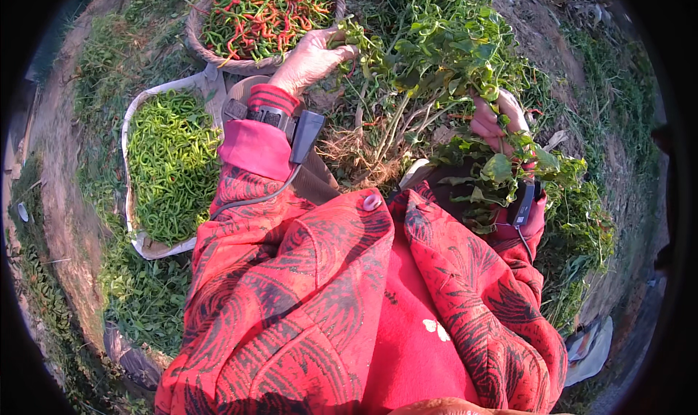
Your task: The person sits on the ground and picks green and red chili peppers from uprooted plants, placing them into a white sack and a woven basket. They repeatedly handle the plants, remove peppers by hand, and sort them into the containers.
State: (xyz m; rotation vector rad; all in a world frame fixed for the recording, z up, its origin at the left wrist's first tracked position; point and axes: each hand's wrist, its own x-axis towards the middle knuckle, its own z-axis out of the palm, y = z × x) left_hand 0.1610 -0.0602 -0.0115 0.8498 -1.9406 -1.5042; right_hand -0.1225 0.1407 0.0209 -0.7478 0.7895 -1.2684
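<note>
Uprooted chili pepper plants (447, 50) with leafy tops lie before me, their stems (393, 122) running down to tangled bare roots (362, 159). My left hand (316, 58) pinches a leafy sprig (372, 52) at the left side of the foliage, beside the rim of a round basket (192, 30). That basket is heaped with red and green chili peppers (267, 17). On the right, my right hand (497, 118) is closed around a leafy branch (497, 167), whose leaves partly cover the fingers and wrist. Some small red peppers show among the stems.
A pale-lined container (128, 159) full of green chili peppers (172, 164) stands left of my left arm. Cut green plants (147, 306) lie on the ground around me. A whitish plastic bag (591, 355) lies at the lower right, a dark sheet (131, 358) at the lower left.
</note>
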